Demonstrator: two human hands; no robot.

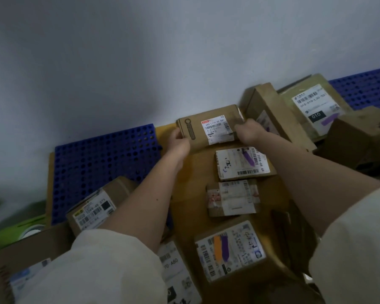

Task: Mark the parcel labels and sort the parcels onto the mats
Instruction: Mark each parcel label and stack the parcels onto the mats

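A flat brown parcel (195, 128) with a white label is held between both hands at the far end of the yellow mat (182, 178). My left hand (179, 143) grips its left end, and my right hand (249, 131) grips its right edge over the label's corner. Just nearer lie a parcel with a purple-marked label (242, 163), a small taped parcel (233, 197) and a box whose label bears orange and purple marks (230, 251). The blue perforated mat (101, 167) lies left of the yellow one.
A box with a barcode label (97, 207) sits on the blue mat's near edge. Several boxes pile up at the right, one labelled 010 (316, 106), with another blue mat (366, 88) behind. The grey wall stands close behind. More parcels crowd the bottom left.
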